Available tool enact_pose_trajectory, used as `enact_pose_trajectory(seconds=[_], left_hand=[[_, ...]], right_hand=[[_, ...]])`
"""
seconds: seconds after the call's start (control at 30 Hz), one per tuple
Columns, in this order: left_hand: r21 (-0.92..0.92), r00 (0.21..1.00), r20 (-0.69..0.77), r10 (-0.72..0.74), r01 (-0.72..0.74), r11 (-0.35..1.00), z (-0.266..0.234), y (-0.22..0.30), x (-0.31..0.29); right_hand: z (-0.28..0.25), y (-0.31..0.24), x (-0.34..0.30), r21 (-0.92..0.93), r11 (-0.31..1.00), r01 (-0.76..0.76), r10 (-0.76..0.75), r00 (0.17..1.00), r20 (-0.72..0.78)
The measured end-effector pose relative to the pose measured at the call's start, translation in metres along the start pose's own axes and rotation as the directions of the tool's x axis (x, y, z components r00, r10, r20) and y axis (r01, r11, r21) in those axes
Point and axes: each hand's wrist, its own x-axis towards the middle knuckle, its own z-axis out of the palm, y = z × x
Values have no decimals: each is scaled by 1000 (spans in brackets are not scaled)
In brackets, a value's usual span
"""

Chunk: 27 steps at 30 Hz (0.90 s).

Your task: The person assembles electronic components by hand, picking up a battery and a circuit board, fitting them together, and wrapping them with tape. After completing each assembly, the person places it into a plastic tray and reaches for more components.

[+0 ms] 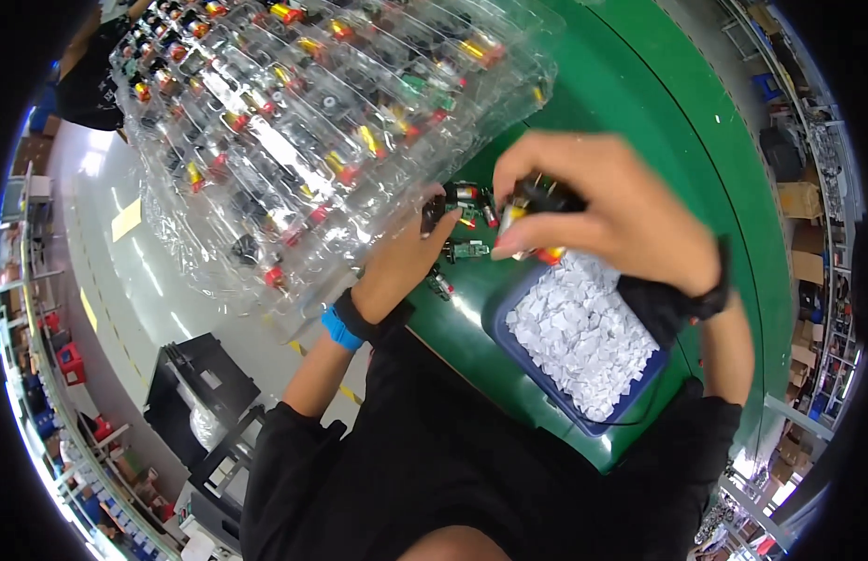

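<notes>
Green bench (639, 103) spreads beneath a blue tray (497, 329) of white scraps (583, 327). Above the tray's far edge, the right hand (625, 215) clamps its fingers on a black-and-yellow component (548, 194): likely light, stiff, best held by its body; no lettering legible. Left of the tray, the left hand (406, 257) touches a dark part (434, 214); whether clamped, I can't tell.

Looking at a glossy green table (639, 103), catching glare and stretching away to the upper right. Carries a blue bin (508, 344), sitting at a slant! Bears a loose scatter of small parts (468, 250) just left of it, flashing green, red and yellow. Disappears behind clear plastic trays (359, 224), hard to tell whether touching.
</notes>
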Motion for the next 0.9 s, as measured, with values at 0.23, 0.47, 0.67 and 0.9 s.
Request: enact_pose_trajectory(seconds=[0.23, 0.47, 0.67, 0.9], left_hand=[[59, 989, 80, -121, 117, 991, -19, 37, -4], [-491, 763, 604, 229, 130, 861, -138, 108, -28], [25, 978, 164, 131, -137, 990, -270, 122, 113], [410, 909, 402, 112, -289, 865, -225, 14, 263]], right_hand=[[102, 69, -42, -122, 987, -105, 114, 991, 73], [89, 53, -59, -303, 952, 34, -27, 999, 26], [-14, -9, 14, -172, 947, 271, -286, 956, -70], [-88, 36, 190, -489, 832, 262, -283, 959, 32]])
